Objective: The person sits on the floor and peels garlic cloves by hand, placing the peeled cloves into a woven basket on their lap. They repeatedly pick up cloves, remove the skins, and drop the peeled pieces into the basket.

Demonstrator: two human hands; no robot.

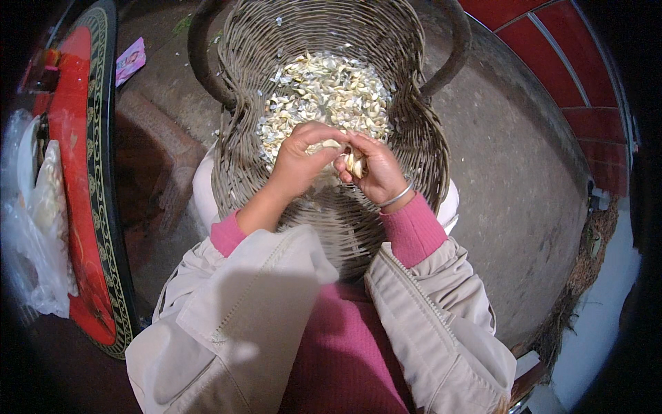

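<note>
In front of me stands a wicker basket (238, 148), its inside strewn with pale pieces that look like garlic cloves (331, 86) and papery flakes of skin. Above the near part of this heap my two hands meet, fingertips almost touching. My left hand (301, 157) is closed in a pinch on a pale garlic clove (324, 145). Several more cloves (356, 164) lie cupped in the curled fingers of my right hand (379, 171), which has a silver bangle at the wrist. The exact contact between the fingertips is too small to make out.
Two thick curved handles (452, 52) rise from the basket's sides. To the left is a red table with a black patterned edge (103, 172), bearing a clear plastic bag (45, 228) with pale contents. A pink packet (130, 61) lies beyond it. Red tiles (552, 48) line the far right.
</note>
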